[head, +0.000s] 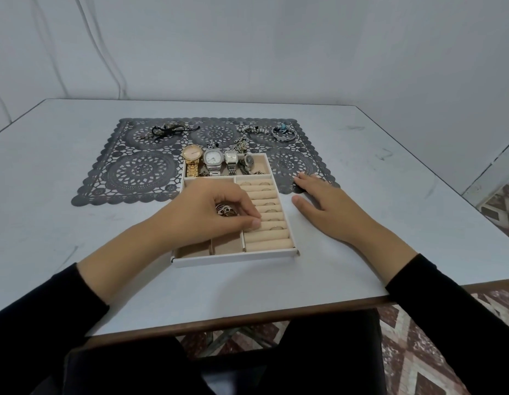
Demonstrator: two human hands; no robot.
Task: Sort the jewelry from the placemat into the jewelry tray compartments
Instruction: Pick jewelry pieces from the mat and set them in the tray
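On the left of the lace placemat (128, 172), a black cord bracelet (173, 129) lies unsorted. The watches (213, 159) lie side by side in the far compartment of the jewelry tray (236, 256), a long slot that suits their straps. Your left hand (216, 215) is over the tray's left-middle compartment, fingers curled around a tangled metal cluster (226, 210), probably chains, likely to lower it there. Rings sit wedged in the ring rolls (266, 212), which hold them upright. Bangles (281, 131) lie on the placemat's far right. Your right hand (324, 206) rests flat and released on the desk (76, 238) beside the tray, seemingly steadying it.
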